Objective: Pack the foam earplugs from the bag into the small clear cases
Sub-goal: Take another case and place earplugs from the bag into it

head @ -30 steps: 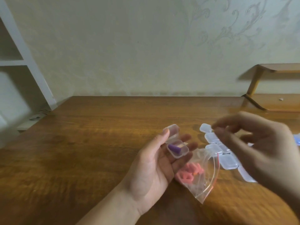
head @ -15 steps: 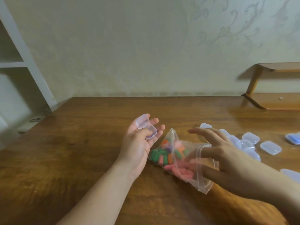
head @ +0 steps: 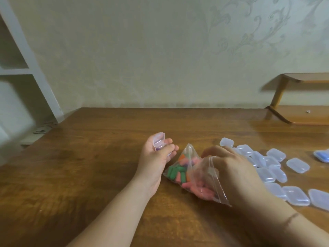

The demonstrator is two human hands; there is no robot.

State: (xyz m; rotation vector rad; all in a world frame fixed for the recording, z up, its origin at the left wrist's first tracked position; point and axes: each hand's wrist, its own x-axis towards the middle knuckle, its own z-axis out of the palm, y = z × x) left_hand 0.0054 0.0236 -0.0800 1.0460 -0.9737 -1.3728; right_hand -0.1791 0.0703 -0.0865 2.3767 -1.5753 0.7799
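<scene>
Moved deeper since earlier: right hand (head: 229, 168), fingers now inside bag (head: 194, 172). Left hand (head: 156, 155), fingers closed around open case (head: 159, 142). Earplugs (head: 176, 172) in bag, at 4 o'clock from left hand. Right grip: cannot tell. Spare cases (head: 270, 168) at 3 o'clock on table (head: 89, 157).

My right hand (head: 229, 168) has dropped from the air and pushed its fingers into the mouth of the clear zip plastic bag (head: 195, 172) of coloured foam earplugs (head: 178, 172), while my left hand (head: 156, 155) has drawn the small clear hinged plastic case (head: 159, 141) away leftward.
</scene>
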